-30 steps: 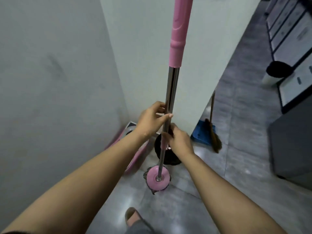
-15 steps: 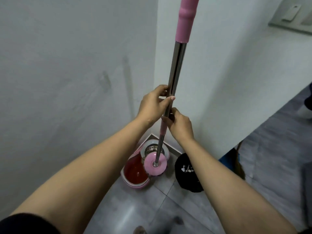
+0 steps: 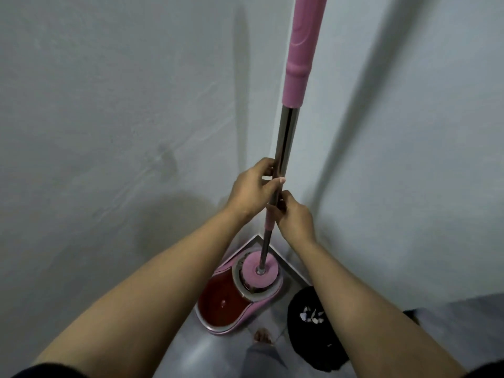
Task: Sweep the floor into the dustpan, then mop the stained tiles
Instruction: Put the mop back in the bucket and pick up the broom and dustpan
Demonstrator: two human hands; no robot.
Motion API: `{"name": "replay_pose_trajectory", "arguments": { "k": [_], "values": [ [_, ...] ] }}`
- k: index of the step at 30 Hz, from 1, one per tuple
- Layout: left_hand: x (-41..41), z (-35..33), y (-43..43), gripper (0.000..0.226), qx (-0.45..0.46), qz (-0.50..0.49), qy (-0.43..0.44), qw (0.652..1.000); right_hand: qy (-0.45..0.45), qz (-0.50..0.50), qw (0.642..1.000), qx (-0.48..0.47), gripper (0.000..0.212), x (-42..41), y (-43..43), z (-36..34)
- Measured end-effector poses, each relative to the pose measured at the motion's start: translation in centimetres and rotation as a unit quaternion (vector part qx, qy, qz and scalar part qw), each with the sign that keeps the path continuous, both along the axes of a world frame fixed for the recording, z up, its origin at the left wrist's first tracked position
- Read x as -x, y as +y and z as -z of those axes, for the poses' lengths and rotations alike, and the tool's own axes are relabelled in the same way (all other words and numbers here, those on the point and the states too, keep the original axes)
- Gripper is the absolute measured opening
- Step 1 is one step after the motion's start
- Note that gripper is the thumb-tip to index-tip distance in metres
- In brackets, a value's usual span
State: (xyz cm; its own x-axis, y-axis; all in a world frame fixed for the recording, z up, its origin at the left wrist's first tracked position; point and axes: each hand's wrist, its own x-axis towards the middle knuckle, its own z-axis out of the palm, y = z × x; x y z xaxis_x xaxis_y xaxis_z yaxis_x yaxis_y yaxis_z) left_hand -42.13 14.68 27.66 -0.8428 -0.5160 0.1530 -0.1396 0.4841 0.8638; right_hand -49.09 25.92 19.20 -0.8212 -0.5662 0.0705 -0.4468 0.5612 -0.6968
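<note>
The bucket (image 3: 256, 305) sits on the floor (image 3: 191, 356) in the corner (image 3: 255, 236) of two walls. The mop (image 3: 283, 148) stands in its far part. A bin (image 3: 302, 331) stands right of the bucket.

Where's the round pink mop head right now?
In the head view the mop head is low in the middle, on the spinner end of the bucket in the wall corner, just left of the black bag.

Indoor utility corner, judging by cleaning gear. Two plain painted walls (image 3: 109, 105) meet here; grey floor tiles (image 3: 191, 350) below. Pink spin bucket (image 3: 252, 312) tucked into corner, red inside. Black bin (image 3: 308, 347) just beside it, pale scraps within. Mop (image 3: 286, 137) I hold stands in bucket. Home or workplace: cannot tell.
</note>
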Motion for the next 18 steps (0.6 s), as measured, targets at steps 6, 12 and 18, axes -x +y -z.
{"name": "replay_pose_trajectory", "arguments": {
  "k": [6,12,18],
  "values": [
    [3.5,2.9,-0.7,0.029,-0.011,0.001,-0.056,0.998,-0.042,-0.037,0.998,-0.028,0.028,4.0,-0.7,3.0],
    [5.2,4.8,-1.9,0.033,0.02,0.0,-0.096,0.995,-0.074,-0.072,0.993,-0.061,0.038,6.3,-1.7,4.6],
    [6.8,5.4,-3.2,0.036,-0.005,-0.006,-0.1,0.995,-0.086,-0.075,0.992,-0.055,0.029,7.3,-2.8,5.0]
  ]
}}
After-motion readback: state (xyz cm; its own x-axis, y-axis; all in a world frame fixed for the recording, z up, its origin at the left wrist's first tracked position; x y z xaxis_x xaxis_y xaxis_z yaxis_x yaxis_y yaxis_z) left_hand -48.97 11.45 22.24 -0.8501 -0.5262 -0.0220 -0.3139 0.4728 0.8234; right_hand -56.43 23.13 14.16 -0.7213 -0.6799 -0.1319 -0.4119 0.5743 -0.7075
